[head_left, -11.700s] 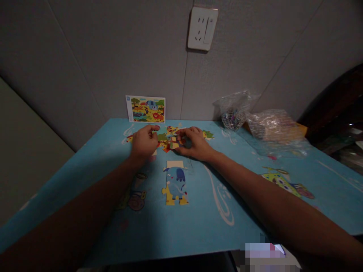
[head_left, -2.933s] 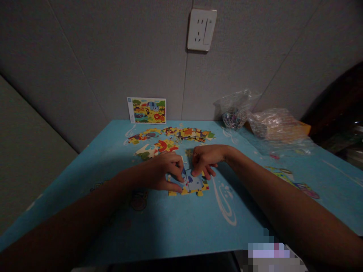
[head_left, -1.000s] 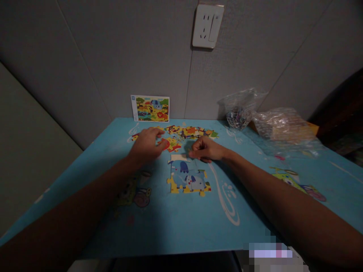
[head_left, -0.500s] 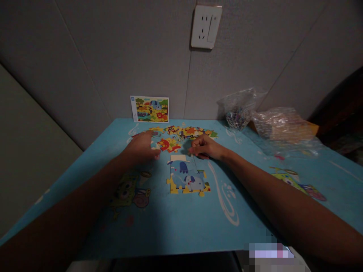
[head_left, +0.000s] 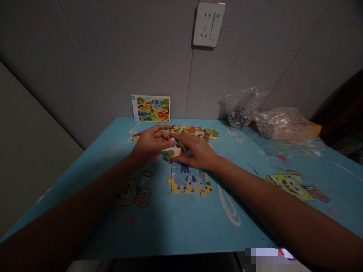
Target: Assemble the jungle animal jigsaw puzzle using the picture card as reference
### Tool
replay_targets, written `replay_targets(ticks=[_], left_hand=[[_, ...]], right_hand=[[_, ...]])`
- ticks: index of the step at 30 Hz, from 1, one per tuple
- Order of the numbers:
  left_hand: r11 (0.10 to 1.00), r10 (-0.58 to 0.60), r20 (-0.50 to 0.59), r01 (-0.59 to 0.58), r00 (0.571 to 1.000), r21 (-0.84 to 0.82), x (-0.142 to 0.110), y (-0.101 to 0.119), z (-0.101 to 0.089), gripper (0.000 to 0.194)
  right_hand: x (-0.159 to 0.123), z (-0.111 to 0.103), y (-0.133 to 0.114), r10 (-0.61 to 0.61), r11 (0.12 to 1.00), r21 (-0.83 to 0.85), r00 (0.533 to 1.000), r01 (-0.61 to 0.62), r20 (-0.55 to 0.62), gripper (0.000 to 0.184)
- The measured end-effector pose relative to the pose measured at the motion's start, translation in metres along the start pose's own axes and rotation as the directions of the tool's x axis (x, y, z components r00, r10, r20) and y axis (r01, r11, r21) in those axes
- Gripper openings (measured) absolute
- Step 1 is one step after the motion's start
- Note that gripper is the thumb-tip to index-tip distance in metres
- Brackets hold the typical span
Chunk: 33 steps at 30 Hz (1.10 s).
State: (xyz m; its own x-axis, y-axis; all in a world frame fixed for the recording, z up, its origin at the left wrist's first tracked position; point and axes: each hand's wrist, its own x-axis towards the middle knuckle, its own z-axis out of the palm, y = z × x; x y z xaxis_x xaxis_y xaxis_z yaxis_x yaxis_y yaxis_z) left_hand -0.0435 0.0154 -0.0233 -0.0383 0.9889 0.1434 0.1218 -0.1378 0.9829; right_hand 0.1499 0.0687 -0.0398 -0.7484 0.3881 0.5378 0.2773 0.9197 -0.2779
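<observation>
The partly joined elephant puzzle (head_left: 188,179) lies flat on the table, its upper part covered by my right hand. Just beyond it, a green and cream puzzle piece (head_left: 169,153) shows between my hands. My left hand (head_left: 153,143) is closed, with its thumb against the piece and its fingers curled. From the other side my right hand (head_left: 195,151) reaches round the piece, thumb at the near edge and fingers at the far edge. A pile of loose puzzle pieces (head_left: 195,131) lies behind my hands, partly hidden by them.
A picture card (head_left: 151,108) of the animal scene leans against the wall at the back. Crumpled clear plastic bags (head_left: 283,122) lie at the back right. The blue tablecloth (head_left: 159,230) has cartoon prints, and a wall socket (head_left: 209,24) is above.
My left hand has come right from the loose pieces, and my right hand has moved left over the puzzle's top. The hands now meet around a green and cream piece.
</observation>
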Motion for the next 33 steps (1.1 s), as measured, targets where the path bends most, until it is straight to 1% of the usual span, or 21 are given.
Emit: replay_targets(ticks=[2, 4, 5, 6, 7, 8, 9, 10, 11, 12, 13, 14, 15, 17, 19, 24, 25, 28, 30, 32, 33], left_hand=[[0.999, -0.018, -0.035, 0.017, 0.999, -0.031, 0.003, 0.001, -0.002, 0.058], [0.999, -0.002, -0.121, -0.003, 0.993, -0.044, 0.008, 0.002, -0.009, 0.046], [1.000, 0.022, -0.184, -0.022, 0.983, 0.001, 0.010, 0.003, -0.013, 0.041], [0.994, 0.056, -0.247, -0.030, 0.967, 0.107, 0.013, 0.003, -0.019, 0.038], [0.961, 0.094, -0.300, -0.008, 0.949, 0.275, 0.016, 0.002, -0.024, 0.036], [0.876, 0.133, -0.321, 0.040, 0.938, 0.481, 0.017, 0.002, -0.030, 0.037], [0.737, 0.144, -0.284, 0.089, 0.948, 0.670, 0.019, 0.000, -0.034, 0.039], [0.575, 0.120, -0.226, 0.118, 0.967, 0.810, 0.019, -0.001, -0.038, 0.041], [0.416, 0.068, -0.161, 0.119, 0.985, 0.901, 0.020, -0.003, -0.040, 0.044], [0.290, 0.001, -0.106, 0.101, 0.994, 0.952, 0.019, -0.006, -0.042, 0.049], [0.206, -0.057, -0.066, 0.077, 0.996, 0.975, 0.019, -0.008, -0.043, 0.054], [0.160, -0.099, -0.035, 0.051, 0.994, 0.986, 0.019, -0.010, -0.043, 0.057], [0.139, -0.121, -0.011, 0.028, 0.993, 0.990, 0.019, -0.012, -0.044, 0.059], [0.146, -0.126, 0.015, 0.003, 0.992, 0.989, 0.020, -0.015, -0.045, 0.056], [0.184, -0.112, 0.017, 0.004, 0.994, 0.983, 0.022, -0.016, -0.047, 0.049], [0.372, -0.068, -0.069, 0.089, 0.995, 0.924, 0.026, -0.020, -0.054, 0.026], [0.401, -0.053, -0.092, 0.106, 0.994, 0.910, 0.026, -0.020, -0.055, 0.024], [0.454, -0.030, -0.164, 0.160, 0.986, 0.877, 0.025, -0.020, -0.057, 0.031], [0.475, -0.050, -0.178, 0.180, 0.983, 0.861, 0.025, -0.016, -0.059, 0.028], [0.505, -0.095, -0.174, 0.198, 0.980, 0.840, 0.024, -0.012, -0.060, 0.013], [0.529, -0.120, -0.178, 0.215, 0.977, 0.821, 0.024, -0.011, -0.060, 0.009]], right_hand=[[0.000, -0.001, 0.001, 0.049, 0.999, -0.007, 0.999, -0.049, -0.005, 0.044], [0.001, -0.001, 0.005, 0.148, 0.989, -0.017, 0.987, -0.149, -0.058, 0.022], [0.001, -0.001, 0.008, 0.205, 0.978, -0.024, 0.973, -0.208, -0.104, 0.018], [0.001, 0.000, 0.011, 0.259, 0.963, -0.029, 0.953, -0.267, -0.156, 0.018], [0.001, 0.000, 0.015, 0.312, 0.945, -0.031, 0.928, -0.325, -0.203, 0.017], [0.000, 0.001, 0.019, 0.360, 0.926, -0.027, 0.902, -0.377, -0.240, 0.016], [0.000, 0.002, 0.023, 0.397, 0.909, -0.017, 0.880, -0.416, -0.262, 0.013], [-0.001, 0.002, 0.027, 0.424, 0.898, -0.003, 0.866, -0.441, -0.266, 0.012], [-0.001, 0.003, 0.030, 0.440, 0.892, 0.010, 0.862, -0.453, -0.252, 0.016], [-0.002, 0.003, 0.032, 0.448, 0.890, 0.020, 0.865, -0.456, -0.228, 0.024], [-0.003, 0.004, 0.034, 0.447, 0.892, 0.023, 0.872, -0.452, -0.200, 0.034], [-0.003, 0.004, 0.035, 0.441, 0.896, 0.017, 0.881, -0.444, -0.171, 0.040], [-0.003, 0.004, 0.035, 0.433, 0.899, 0.001, 0.889, -0.438, -0.147, 0.044], [-0.003, 0.004, 0.034, 0.421, 0.902, -0.049, 0.899, -0.429, -0.124, 0.043], [-0.003, 0.003, 0.033, 0.412, 0.901, -0.095, 0.904, -0.422, -0.114, 0.042], [-0.002, 0.001, 0.030, 0.376, 0.906, -0.184, 0.925, -0.380, -0.055, 0.056], [-0.003, 0.002, 0.030, 0.367, 0.908, -0.197, 0.929, -0.369, -0.044, 0.058], [-0.003, 0.003, 0.032, 0.337, 0.916, -0.222, 0.941, -0.334, -0.027, 0.063], [-0.004, 0.004, 0.035, 0.323, 0.920, -0.228, 0.946, -0.318, -0.016, 0.065], [-0.005, 0.004, 0.036, 0.308, 0.928, -0.223, 0.951, -0.300, 0.003, 0.067], [-0.005, 0.005, 0.037, 0.300, 0.932, -0.219, 0.954, -0.290, 0.015, 0.068]])
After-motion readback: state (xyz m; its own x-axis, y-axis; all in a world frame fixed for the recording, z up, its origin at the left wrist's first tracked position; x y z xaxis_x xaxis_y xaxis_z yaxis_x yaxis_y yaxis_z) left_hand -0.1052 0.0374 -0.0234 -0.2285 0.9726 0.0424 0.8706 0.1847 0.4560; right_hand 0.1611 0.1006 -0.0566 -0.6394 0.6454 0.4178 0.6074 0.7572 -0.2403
